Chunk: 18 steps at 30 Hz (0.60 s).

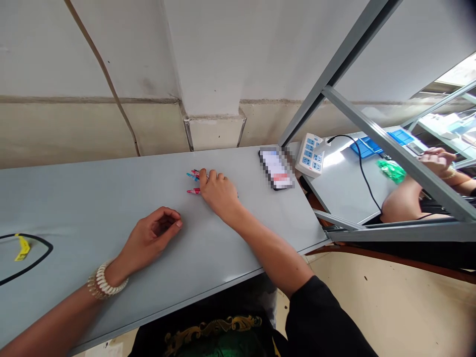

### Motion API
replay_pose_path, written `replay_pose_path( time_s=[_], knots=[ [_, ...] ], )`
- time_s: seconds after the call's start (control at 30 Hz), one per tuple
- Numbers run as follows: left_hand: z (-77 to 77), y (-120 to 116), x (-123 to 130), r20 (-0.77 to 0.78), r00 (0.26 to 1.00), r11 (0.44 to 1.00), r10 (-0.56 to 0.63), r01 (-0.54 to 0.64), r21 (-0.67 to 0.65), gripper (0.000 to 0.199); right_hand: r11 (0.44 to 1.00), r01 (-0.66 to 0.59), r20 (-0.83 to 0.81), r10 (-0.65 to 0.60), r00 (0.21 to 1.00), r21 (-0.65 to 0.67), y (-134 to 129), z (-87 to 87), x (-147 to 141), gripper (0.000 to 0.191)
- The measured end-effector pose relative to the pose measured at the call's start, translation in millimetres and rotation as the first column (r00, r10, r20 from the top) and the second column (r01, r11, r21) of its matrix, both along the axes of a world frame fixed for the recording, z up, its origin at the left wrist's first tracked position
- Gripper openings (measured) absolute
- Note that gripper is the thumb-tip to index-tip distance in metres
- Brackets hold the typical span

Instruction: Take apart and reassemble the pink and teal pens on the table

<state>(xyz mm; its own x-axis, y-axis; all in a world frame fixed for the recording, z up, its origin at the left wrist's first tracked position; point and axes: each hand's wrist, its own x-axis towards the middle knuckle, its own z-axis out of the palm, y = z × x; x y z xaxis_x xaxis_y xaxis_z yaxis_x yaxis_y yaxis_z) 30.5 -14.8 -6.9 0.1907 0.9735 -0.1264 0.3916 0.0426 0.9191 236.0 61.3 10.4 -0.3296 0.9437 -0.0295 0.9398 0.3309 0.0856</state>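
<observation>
Several slim pens lie together on the grey table under my right hand (pixel 219 193). A red pen (pixel 194 191) and a blue pen (pixel 192 176) poke out to the left of its fingers, with another red tip close to the blue one. The fingers are curled down over the pens, and the palm hides most of their length. Nearer to me, my left hand (pixel 154 235) rests on the table with its fingers loosely curved and a gap between thumb and fingertips. It holds nothing and stays apart from the pens.
A phone (pixel 275 168) lies at the right, beside a white power strip (pixel 311 154). Grey metal frame bars (pixel 357 116) rise past the table's right end. Beyond them another person's arms (pixel 439 168) rest near a green plastic bag (pixel 391 170). A black cable (pixel 50 248) loops at left.
</observation>
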Motion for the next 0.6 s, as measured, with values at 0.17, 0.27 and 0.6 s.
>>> replay_pose_path(
  time_s=[0.17,0.27,0.6],
  knots=[
    [-3.3,-1,3,0.121,0.983,0.99,0.141,-0.142,-0.002,0.041,0.997,-0.044,-0.05,0.041,0.998,-0.057,-7,10.2,-1,0.039],
    [-6.2,1,6,0.319,0.923,0.971,0.217,-0.239,0.029,0.047,0.987,-0.147,-0.076,0.142,0.987,-0.063,-16,15.3,-9,0.032],
    [4.0,-5,7,0.304,0.894,0.943,0.33,-0.329,-0.056,0.046,0.886,-0.429,-0.07,0.446,0.892,0.178,-46,3.1,-35,0.034]
  ],
)
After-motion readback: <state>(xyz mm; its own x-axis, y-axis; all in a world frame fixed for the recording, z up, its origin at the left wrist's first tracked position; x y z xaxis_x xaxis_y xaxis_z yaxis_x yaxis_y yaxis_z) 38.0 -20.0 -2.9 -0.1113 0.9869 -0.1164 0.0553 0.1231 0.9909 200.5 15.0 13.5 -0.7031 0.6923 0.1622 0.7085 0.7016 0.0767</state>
